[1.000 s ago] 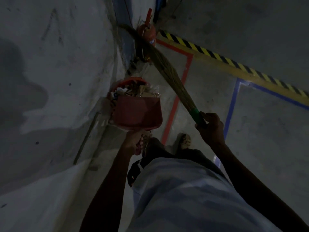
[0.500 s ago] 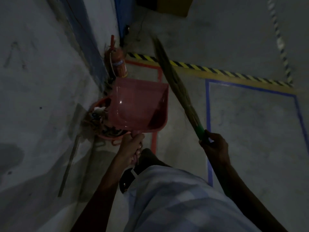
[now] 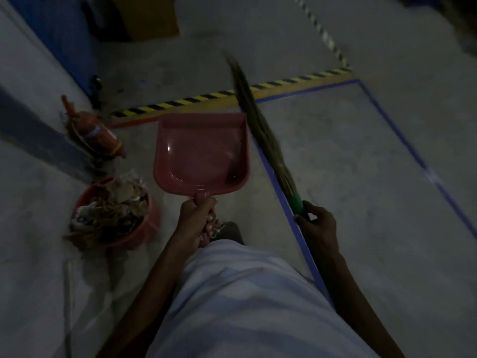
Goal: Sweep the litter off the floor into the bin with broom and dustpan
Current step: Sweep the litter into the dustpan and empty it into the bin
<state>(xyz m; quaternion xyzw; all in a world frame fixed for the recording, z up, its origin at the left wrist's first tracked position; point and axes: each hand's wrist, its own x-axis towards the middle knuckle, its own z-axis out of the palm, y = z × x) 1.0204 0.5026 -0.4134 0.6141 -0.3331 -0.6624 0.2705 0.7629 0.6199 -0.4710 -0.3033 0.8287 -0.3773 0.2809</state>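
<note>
Hands first: the left hand (image 3: pixel 197 220) curls tightly round the short handle of a red plastic dustpan (image 3: pixel 202 153), holding it out in front of the body with its open tray facing up and its wide lip pointing away; the tray looks empty apart from a dark patch in its right corner. The right hand (image 3: pixel 316 224) grips the green plastic handle end of a straw broom (image 3: pixel 260 130), fingers wrapped round it, so that the brown bristle bundle slants up and away to the left, its blurred tip crossing a yellow-and-black striped floor line (image 3: pixel 206 98). The broom passes just beside the dustpan's right edge.

Left of the dustpan, a round red plastic bin (image 3: pixel 144 228) stands on the grey concrete floor (image 3: pixel 348 151), heaped with dry leaves and paper litter (image 3: pixel 113 208) up to its rim. Beyond the bin, a red fire extinguisher (image 3: pixel 96 130) sits near the wall. Blue tape lines (image 3: pixel 402 140) mark a rectangle on the floor to the right.
</note>
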